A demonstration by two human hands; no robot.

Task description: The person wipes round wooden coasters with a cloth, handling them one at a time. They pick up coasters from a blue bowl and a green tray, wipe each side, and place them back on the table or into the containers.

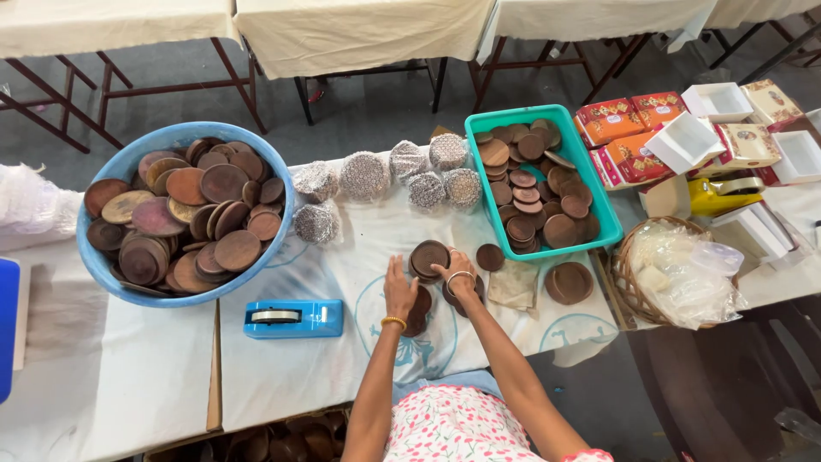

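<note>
— What's the room like past the table (111,376)?

— Grey floor (376,107), dull and evenly lit, no hard shadows. Along the far side stands a row of folding tables (359,30) draped in cream cloth, their dark red metal legs (103,94) crossing underneath.

— And the table itself?

— Covered in white cloth with faint blue printed circles. Off its right edge the floor looks darker.

Lower discs of the small stack (416,310) are covered by the left hand (398,289); the palm side of the right hand (457,272) is turned away. A blue object (8,329) is cut off at the left edge. Brown discs in the carton (286,438) are cropped by the bottom edge. Contents of the wrapped bundles (365,176) are concealed by mesh.
</note>
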